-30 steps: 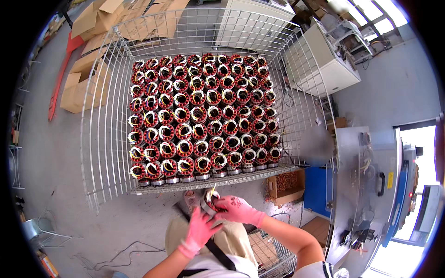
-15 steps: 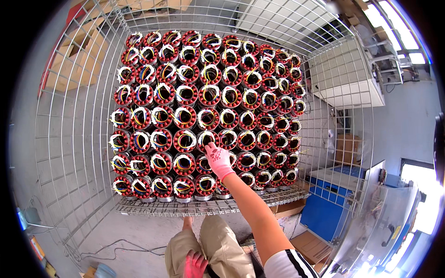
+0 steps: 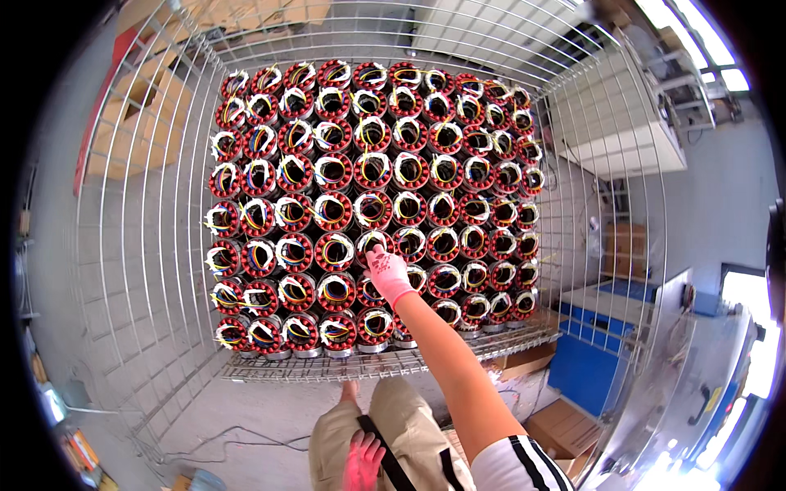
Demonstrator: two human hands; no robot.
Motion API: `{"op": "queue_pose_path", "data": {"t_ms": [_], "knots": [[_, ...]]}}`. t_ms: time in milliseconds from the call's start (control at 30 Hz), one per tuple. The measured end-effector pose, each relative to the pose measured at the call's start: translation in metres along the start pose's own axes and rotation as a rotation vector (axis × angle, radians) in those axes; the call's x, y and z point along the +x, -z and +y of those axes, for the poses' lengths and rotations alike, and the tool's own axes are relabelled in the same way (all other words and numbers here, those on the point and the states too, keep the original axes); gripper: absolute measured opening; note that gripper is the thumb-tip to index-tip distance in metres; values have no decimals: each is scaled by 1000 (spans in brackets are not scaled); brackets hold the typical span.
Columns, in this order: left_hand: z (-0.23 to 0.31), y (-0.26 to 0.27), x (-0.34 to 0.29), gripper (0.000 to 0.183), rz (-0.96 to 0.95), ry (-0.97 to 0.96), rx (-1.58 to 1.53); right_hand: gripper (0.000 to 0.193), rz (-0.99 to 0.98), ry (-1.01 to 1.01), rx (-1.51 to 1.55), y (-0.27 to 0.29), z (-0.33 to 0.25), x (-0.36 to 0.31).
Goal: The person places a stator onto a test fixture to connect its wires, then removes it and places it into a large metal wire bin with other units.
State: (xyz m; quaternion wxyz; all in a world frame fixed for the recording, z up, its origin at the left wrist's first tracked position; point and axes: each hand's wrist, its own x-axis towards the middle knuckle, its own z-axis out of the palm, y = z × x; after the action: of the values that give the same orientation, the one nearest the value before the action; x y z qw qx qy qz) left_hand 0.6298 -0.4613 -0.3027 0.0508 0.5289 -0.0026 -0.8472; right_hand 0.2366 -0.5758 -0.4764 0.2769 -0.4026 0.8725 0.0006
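Red ring (image 3: 365, 240) partly hidden under the right hand (image 3: 388, 272)

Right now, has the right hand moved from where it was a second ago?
Yes, forward: the right hand was outside the wire cage, before its near edge, and now reaches past that edge to a red-wound stator.

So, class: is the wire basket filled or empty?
Largely filled: close rows of red-ringed parts stand across most of the wire basket; depth unclear.
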Motion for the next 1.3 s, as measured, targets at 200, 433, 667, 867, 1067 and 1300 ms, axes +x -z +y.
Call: {"op": "queue_pose_path", "data": {"t_ms": [200, 433, 667, 867, 1067, 1300], "knots": [[27, -31, -24, 50, -159, -64, 355, 36, 401, 12, 484, 19, 20, -127], [13, -82, -10, 53, -529, -92, 1049, 25, 903, -1003, 849, -80, 129, -480], [-128, -134, -44, 51, -894, 23, 1786, 32, 1399, -2522, 679, -332, -26, -865], [-334, -77, -65, 52, -1588, 65, 2150, 35, 1234, -2678, 1581, -442, -208, -878], [-534, 33, -68, 56, -2579, -840, 2194, 43, 897, -2383, 1943, -536, -195, -841], [-591, 95, -46, 40, -2697, -1135, 2338, 38, 1143, -2882, 1847, -704, -200, -893]]}}
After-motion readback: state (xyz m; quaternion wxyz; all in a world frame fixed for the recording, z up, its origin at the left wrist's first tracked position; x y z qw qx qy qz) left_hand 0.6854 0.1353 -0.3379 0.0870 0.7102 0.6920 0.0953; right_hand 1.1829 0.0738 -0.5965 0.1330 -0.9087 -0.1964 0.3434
